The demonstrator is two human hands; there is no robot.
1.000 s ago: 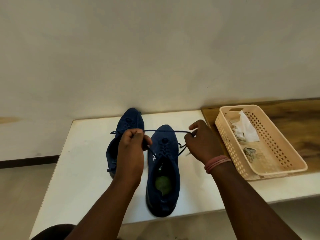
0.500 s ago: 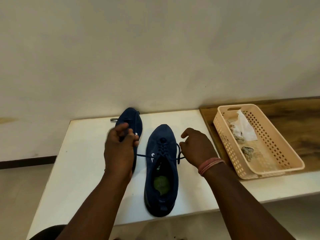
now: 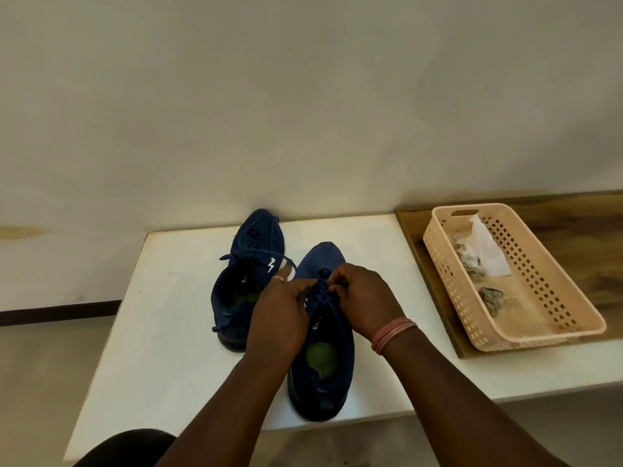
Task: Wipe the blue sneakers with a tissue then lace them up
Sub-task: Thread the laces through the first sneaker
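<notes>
Two blue sneakers stand on the white table [image 3: 161, 332], toes toward the wall. The left sneaker [image 3: 241, 278] has loose lace ends hanging at its side. The right sneaker [image 3: 320, 372] is nearer to me and shows a green insole. Both hands meet over its lace [image 3: 322, 291] at the tongue. My left hand [image 3: 281, 308] pinches the lace from the left, and my right hand [image 3: 362, 298] pinches it from the right. The fingertips hide most of the lace.
A beige perforated basket [image 3: 546, 318] sits on a wooden board [image 3: 580, 237] at the right, holding a white tissue [image 3: 485, 251] and crumpled dirty tissues [image 3: 490, 298]. A pale wall stands right behind the table. Floor lies to the left and below.
Both hands have come together over the right sneaker's tongue. Earlier they were held apart, stretching the lace out to each side; the left hand has moved off the left sneaker.
</notes>
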